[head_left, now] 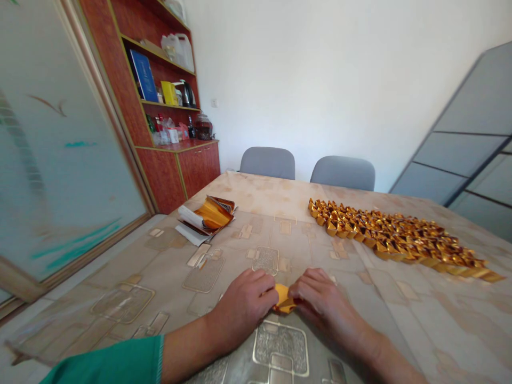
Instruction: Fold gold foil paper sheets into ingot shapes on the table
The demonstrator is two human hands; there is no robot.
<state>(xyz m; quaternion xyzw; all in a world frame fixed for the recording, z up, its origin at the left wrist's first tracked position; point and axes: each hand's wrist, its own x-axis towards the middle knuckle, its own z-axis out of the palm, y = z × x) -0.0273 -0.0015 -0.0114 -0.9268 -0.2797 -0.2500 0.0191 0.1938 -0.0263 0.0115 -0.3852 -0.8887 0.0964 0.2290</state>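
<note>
We've got a little gold paper piece pinched at both ends, left hand on one side and right hand on the other, at lower center of the frame over the patterned tablecloth. Left of center there's a messy stack of gold sheets, and across the right we see tons of folded gold pieces packed together. Two gray chairs stand beyond, red-brown cabinet upper left.
</note>
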